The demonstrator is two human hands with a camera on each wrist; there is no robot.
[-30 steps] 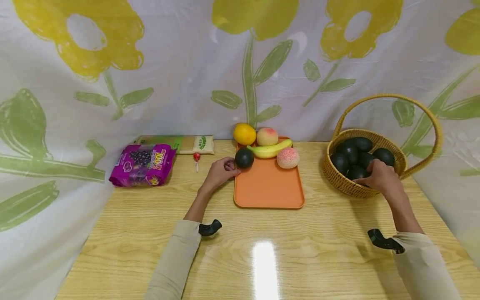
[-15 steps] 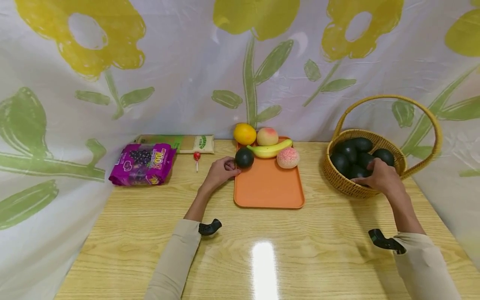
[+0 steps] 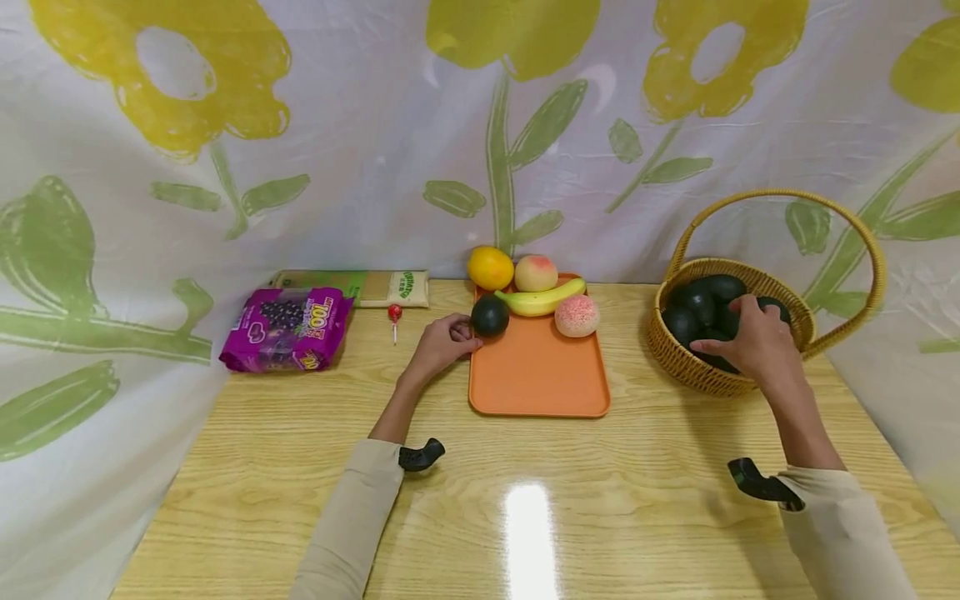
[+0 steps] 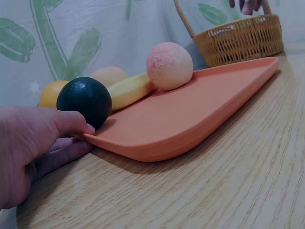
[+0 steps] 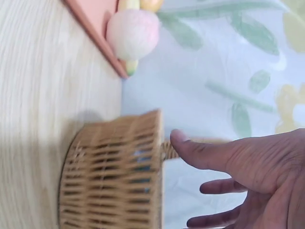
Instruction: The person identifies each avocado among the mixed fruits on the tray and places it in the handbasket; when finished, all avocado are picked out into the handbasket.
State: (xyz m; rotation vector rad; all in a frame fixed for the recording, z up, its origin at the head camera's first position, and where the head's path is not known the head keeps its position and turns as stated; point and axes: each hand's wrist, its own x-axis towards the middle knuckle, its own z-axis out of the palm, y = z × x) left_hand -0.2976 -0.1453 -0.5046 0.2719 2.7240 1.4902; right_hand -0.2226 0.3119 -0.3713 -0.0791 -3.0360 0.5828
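My left hand (image 3: 441,348) pinches the left rim of an orange tray (image 3: 543,379); in the left wrist view the thumb lies over the rim and fingers are below it. Beside that thumb sits a dark green avocado-like fruit (image 3: 490,317). Also on the tray are a banana (image 3: 542,298), a speckled pink peach (image 3: 577,317), another peach (image 3: 536,273) and a yellow-orange fruit (image 3: 491,268). Over a wicker basket (image 3: 693,377) my right hand (image 3: 763,343) hovers, thumb and fingers spread, holding nothing. Several dark avocado-like fruits (image 3: 681,324) fill the basket, some hidden behind the hand.
Left of the tray lie a red lollipop (image 3: 395,313), a purple grape-print bag (image 3: 288,329) and a flat beige-green packet (image 3: 375,288). The basket's tall handle (image 3: 787,192) arches above it. A flower-printed cloth (image 3: 360,167) hangs behind the wooden table (image 3: 600,500).
My right hand has risen slightly out of the basket and its fingers have spread apart. The left hand stays at the tray's rim, and the tray's fruits have not moved.
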